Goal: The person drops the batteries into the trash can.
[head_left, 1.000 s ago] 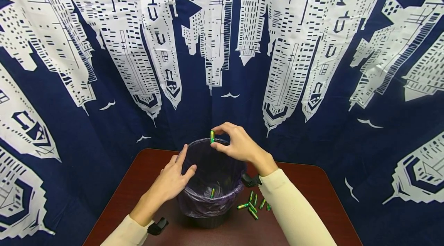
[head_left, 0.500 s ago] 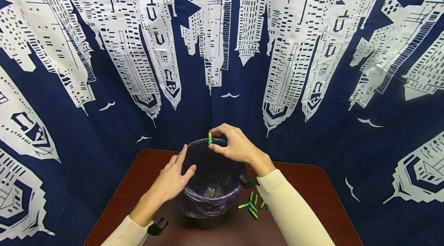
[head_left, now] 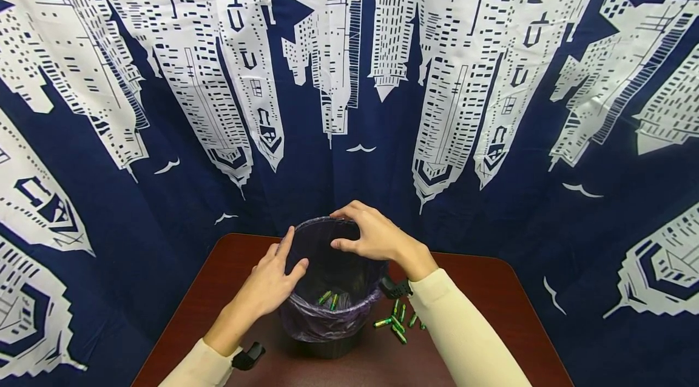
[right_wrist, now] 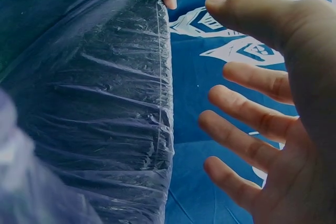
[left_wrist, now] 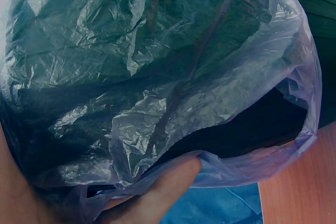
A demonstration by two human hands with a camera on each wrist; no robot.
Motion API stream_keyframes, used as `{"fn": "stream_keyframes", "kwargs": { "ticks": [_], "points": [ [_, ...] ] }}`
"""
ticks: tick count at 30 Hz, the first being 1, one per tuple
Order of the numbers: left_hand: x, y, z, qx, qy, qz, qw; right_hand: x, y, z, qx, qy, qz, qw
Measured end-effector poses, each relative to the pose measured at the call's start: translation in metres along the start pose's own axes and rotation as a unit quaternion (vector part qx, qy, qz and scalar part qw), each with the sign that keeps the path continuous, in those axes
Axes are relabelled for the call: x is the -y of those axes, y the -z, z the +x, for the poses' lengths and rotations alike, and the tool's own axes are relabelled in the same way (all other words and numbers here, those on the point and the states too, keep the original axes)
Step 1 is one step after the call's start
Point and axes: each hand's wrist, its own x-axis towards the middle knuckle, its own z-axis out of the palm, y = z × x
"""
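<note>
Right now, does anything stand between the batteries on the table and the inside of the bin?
Yes: the bin's liner-covered wall rises left of the batteries. In the head view, the right hand covers part of the opening.

A brown table bears a bin and batteries.

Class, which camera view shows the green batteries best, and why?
The head view: two batteries lie inside the bin, others on the table. Neither wrist view shows any; both show the bin's liner up close instead.
</note>
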Motion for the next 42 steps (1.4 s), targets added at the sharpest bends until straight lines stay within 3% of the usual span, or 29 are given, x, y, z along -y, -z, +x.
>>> {"fn": "stream_keyframes", "kwargs": {
  "ticks": [12,26,42],
  "points": [
    [-0.001,0.001,0.0,0.0,0.003,0.0,1.0,-0.007,0.002,-0.008,-0.015,0.011,0.001,1.0],
    [0.002,-0.001,0.001,-0.013,-0.005,-0.001,0.9999,-0.025,-0.002,-0.033,-0.07,0.018,-0.004,0.997],
    [0.0,0.0,-0.001,-0.013,-0.007,-0.005,0.9999,-0.054,-0.003,-0.066,-0.102,-0.014,0.026,0.994]
  ]
}}
